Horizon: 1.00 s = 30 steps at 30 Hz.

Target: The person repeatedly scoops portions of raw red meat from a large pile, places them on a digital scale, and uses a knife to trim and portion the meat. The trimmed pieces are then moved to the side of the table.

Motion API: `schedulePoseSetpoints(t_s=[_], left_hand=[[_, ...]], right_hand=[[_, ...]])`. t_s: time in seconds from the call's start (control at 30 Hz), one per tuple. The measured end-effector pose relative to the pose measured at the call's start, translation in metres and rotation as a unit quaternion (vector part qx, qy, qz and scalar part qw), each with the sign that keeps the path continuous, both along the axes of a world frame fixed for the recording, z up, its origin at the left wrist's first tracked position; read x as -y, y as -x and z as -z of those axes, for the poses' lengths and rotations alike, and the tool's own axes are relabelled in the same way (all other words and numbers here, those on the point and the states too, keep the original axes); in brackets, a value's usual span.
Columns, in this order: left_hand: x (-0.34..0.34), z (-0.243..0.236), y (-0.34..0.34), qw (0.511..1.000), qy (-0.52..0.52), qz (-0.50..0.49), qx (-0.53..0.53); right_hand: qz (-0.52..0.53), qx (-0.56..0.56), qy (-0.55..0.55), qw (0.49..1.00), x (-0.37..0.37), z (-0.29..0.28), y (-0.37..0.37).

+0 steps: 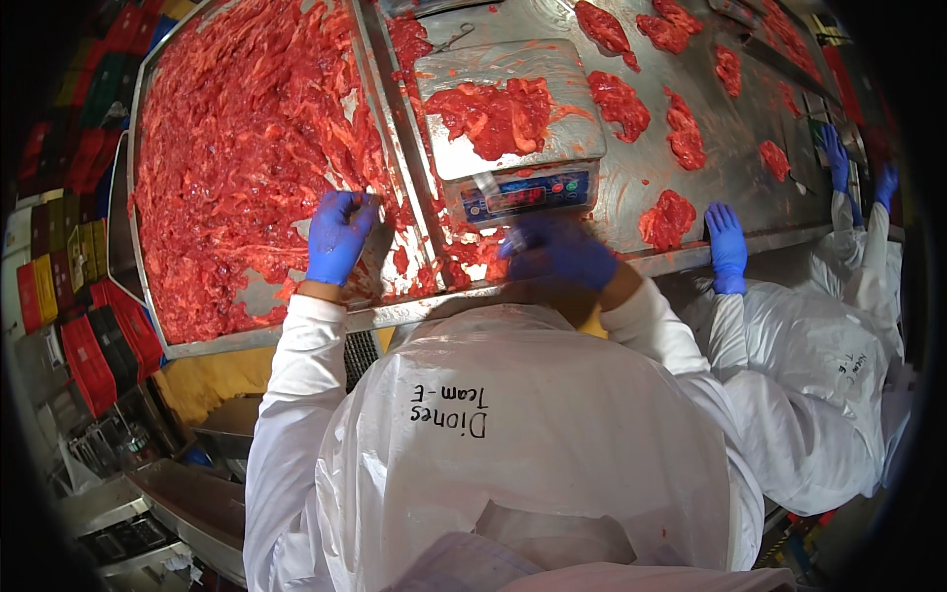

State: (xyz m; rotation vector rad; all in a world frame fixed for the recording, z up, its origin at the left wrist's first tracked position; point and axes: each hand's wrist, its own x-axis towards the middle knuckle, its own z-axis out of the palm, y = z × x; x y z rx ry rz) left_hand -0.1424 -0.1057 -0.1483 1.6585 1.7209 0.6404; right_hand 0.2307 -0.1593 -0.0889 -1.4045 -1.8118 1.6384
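Raw red meat (252,148), glistening and stringy, fills the steel-rimmed tray (222,340) on our left; a ragged portion (503,118) lies on the boxy metal scale (564,148). Our blue-gloved left hand (338,239) bends over the heap's lower right, our right hand (564,253) blurs before the scale; what either grips, we cannot tell. Black handwriting (449,422) marks our white apron (552,444).

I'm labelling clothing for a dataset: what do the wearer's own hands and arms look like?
The left hand and right hand each wear a thin, close-fitting blue glove. The left sleeve and right sleeve are white and long, ending near the wrists. Motion blur hides the right glove's finer details.
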Motion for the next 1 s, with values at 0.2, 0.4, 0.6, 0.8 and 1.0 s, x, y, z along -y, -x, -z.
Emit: schedulePoseSetpoints(t_s=[0.2,0.4,0.6,0.8,1.0], left_hand=[[-0.029,-0.035,-0.031,0.985,-0.146,0.043,-0.086],[-0.07,-0.053,-0.158,0.945,-0.219,0.21,-0.123],[-0.083,-0.076,-0.119,0.962,-0.233,0.142,0.002],[-0.076,-0.066,-0.157,0.917,-0.16,0.251,-0.267],[-0.029,-0.051,-0.251,0.882,-0.153,0.445,-0.031]], right_hand=[[0.405,-0.235,-0.132,0.874,-0.037,-0.004,-0.076],[0.236,0.039,-0.266,0.934,-0.102,-0.008,0.016],[0.339,-0.21,-0.206,0.893,-0.082,-0.027,-0.001],[0.544,-0.265,-0.116,0.788,-0.048,0.022,-0.066],[0.473,-0.186,-0.183,0.841,-0.011,0.048,-0.064]])
